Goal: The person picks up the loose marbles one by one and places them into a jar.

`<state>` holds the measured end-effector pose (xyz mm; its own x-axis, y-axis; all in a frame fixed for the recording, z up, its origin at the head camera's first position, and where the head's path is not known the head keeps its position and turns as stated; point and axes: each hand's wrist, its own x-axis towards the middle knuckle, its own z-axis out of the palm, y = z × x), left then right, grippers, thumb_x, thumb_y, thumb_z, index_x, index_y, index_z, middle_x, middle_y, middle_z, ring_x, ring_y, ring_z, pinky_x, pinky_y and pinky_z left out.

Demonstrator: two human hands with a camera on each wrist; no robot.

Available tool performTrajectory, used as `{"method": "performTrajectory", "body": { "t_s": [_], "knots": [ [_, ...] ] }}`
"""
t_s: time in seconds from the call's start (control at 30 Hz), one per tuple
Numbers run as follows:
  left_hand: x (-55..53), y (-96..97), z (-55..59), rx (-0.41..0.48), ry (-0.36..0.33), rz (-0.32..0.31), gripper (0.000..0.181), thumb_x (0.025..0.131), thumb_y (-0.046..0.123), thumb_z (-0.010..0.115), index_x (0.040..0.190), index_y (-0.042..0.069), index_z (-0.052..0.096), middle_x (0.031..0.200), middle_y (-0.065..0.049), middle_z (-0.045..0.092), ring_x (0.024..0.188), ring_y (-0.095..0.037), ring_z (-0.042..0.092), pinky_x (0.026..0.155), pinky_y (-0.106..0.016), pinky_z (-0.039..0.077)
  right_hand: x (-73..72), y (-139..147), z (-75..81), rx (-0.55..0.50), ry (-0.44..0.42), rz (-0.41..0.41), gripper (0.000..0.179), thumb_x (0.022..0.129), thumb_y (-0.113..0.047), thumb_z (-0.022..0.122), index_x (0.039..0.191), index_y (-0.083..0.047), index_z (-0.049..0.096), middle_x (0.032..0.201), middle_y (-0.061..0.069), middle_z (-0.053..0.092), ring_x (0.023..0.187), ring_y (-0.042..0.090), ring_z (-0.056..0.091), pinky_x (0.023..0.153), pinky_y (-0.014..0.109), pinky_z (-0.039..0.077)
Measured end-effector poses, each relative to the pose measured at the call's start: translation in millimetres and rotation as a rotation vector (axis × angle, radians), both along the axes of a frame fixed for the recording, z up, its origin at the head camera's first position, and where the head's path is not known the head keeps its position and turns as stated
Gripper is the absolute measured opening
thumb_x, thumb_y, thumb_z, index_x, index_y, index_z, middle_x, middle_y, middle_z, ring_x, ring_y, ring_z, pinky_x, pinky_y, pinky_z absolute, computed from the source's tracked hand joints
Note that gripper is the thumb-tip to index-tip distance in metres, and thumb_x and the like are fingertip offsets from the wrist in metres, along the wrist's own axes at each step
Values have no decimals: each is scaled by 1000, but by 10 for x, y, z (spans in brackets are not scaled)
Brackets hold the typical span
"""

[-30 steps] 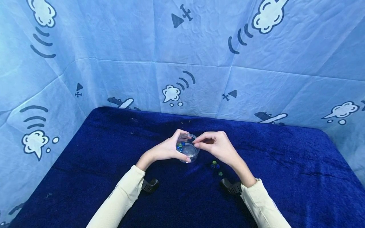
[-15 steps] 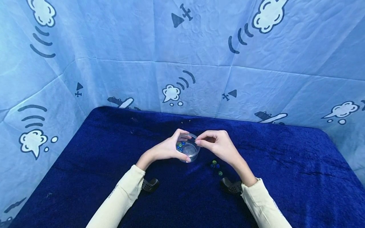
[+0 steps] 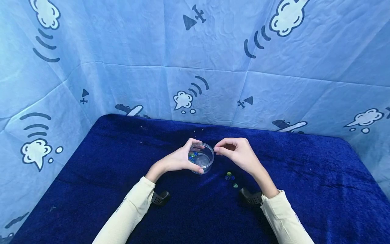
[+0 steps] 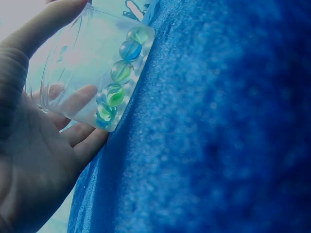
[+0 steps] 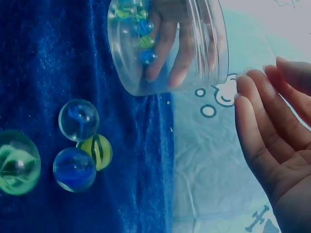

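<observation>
Clear cup (image 3: 204,162): in the left hand (image 3: 178,158) — this grip is clamped round its side.
Marbles inside (image 4: 115,95): blue and green, at the bottom.
Right hand (image 3: 236,149): just beside the cup — grip loosely bent, tips close together.
Loose marbles (image 5: 74,170): four, on the bench (image 3: 304,189).

No readable text or numbers.
Dark print (image 3: 120,205) on the left sleeve (image 3: 135,205) is too small to read; beyond the table's (image 3: 304,176) far edge, the backdrop cloth (image 3: 213,44) carries cloud (image 3: 183,100) and airplane drawings (image 3: 293,127).
</observation>
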<state>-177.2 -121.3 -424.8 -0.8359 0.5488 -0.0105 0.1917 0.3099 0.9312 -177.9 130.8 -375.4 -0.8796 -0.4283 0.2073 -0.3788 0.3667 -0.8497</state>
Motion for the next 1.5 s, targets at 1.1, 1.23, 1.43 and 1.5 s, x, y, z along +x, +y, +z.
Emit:
{"method": "performTrajectory", "body": {
  "t_s": [1.1,1.23,1.43,1.5],
  "knots": [
    [-13,7,3,5,-11,-4,92,78,17,90,150,10,34,151,-7,52,141,-24,47,116,-41,38,-97,201,10,106,-119,130,7,89,-6,79,93,0,78,88,4,76,79,14,70,73,25,56],
    [-17,6,-2,-1,-12,-3,93,77,17,91,150,10,34,152,-7,51,142,-24,46,116,-41,38,-128,246,-20,142,-168,208,8,89,-5,79,94,1,77,90,4,76,79,14,69,72,26,55],
    [-11,0,3,-4,-10,0,93,77,18,91,150,10,33,152,-8,51,142,-24,46,116,-41,38,-172,299,-69,147,-252,298,10,88,-2,78,95,4,76,91,9,76,78,10,67,72,24,55],
    [-12,-1,7,-3,-9,1,93,77,18,91,150,10,34,152,-8,51,141,-24,46,116,-41,38,-186,316,-86,138,-283,318,11,87,-1,77,95,6,75,91,13,75,78,9,67,73,24,56]
  ]
}}
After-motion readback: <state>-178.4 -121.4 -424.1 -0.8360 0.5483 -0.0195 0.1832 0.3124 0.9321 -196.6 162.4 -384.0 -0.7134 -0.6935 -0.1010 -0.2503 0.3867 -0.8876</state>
